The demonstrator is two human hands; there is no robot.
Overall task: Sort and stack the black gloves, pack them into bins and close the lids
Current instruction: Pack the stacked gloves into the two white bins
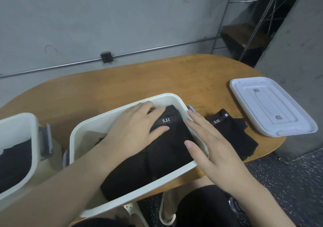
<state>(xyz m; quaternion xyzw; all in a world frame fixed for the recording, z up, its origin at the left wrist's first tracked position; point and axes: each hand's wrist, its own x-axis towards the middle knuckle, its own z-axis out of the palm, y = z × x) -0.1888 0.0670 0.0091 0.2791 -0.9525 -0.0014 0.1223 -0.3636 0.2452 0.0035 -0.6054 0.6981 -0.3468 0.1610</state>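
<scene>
Left hand [138, 127] flat, fingers straight, pressing black gloves [167, 150] stacked inside the white bin [90, 127] mid-bench. Right hand [211, 144] open-fingered over that bin's right rim, gripping nothing. Right of the bin, loose glove [234, 132], then lid [269, 104]; left, second bin [26, 122].
</scene>
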